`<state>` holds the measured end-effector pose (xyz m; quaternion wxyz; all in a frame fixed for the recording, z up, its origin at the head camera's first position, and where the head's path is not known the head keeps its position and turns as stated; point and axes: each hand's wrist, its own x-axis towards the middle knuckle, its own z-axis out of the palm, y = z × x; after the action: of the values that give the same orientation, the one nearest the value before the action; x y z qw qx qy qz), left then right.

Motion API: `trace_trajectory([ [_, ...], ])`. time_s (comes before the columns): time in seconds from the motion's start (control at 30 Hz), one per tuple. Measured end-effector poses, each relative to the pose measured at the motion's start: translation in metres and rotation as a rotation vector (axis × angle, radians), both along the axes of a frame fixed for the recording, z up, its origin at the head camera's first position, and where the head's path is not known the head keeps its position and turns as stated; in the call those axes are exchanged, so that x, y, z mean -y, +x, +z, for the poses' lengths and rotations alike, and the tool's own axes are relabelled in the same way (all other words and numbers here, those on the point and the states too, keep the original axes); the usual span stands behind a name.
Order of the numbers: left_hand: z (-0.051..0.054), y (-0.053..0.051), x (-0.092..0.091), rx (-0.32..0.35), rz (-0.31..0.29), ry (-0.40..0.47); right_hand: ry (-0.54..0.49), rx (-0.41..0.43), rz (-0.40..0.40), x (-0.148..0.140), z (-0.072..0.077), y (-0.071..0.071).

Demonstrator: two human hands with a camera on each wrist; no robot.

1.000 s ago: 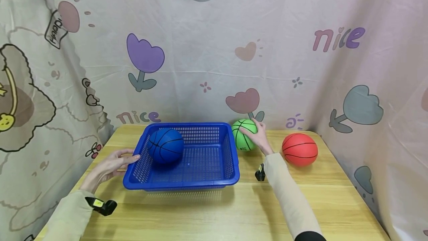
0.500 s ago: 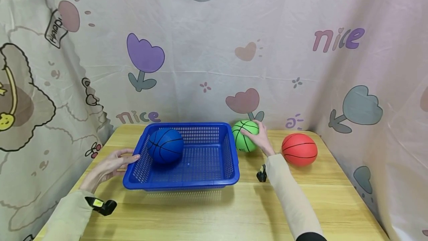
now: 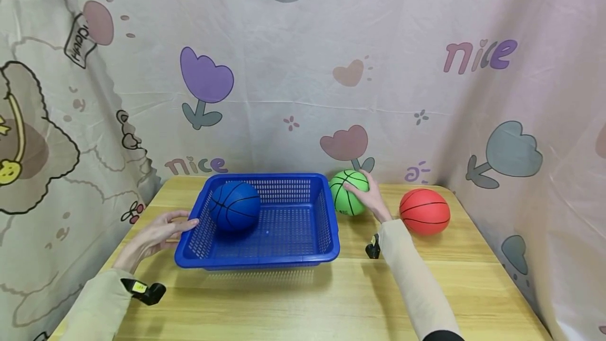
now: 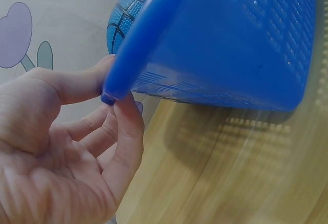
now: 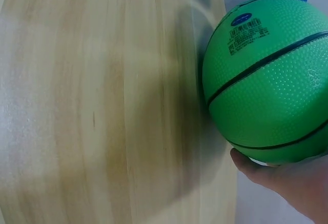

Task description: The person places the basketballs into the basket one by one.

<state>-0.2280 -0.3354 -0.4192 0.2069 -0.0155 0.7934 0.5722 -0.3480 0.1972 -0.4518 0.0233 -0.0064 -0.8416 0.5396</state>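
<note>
My left hand pinches the left rim of a blue plastic basket. In the left wrist view, the thumb lies on one side of the rim and the fingers on the other. Inside the basket, toward its left end, rests a blue basketball. Just right of the basket, a small green basketball is held by my right hand. Thumb and fingers spread round its right side; most of the fingers are hidden in the right wrist view, where printed marks show on the green ball.
A red basketball sits at the right on the wooden table. A patterned curtain hangs behind the table and along both sides. Black wrist cameras are strapped on both sleeves.
The green basketball and my right hand have shifted slightly to the right. My left hand, the basket, the blue ball and the red ball have stayed put.
</note>
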Motion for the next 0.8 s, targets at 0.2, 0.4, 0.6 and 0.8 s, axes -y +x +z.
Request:
trace_trajectory([
  [0.2,0.0,-0.0007,0.0,0.005,-0.003,0.008,-0.007,0.004,-0.015,-0.0004,-0.0004,0.0016],
  [0.4,-0.0001,-0.0003,-0.0002,0.007,0.002,0.002,-0.002,-0.012,-0.033,-0.0017,-0.0028,0.0009],
  [0.6,0.0005,-0.0003,-0.0001,0.008,0.003,0.001,-0.036,-0.007,-0.055,-0.0015,0.0029,0.0066],
  [0.8,0.0011,0.0003,-0.001,0.006,0.003,0.005,-0.039,-0.017,-0.083,-0.0006,0.0067,0.0105],
])
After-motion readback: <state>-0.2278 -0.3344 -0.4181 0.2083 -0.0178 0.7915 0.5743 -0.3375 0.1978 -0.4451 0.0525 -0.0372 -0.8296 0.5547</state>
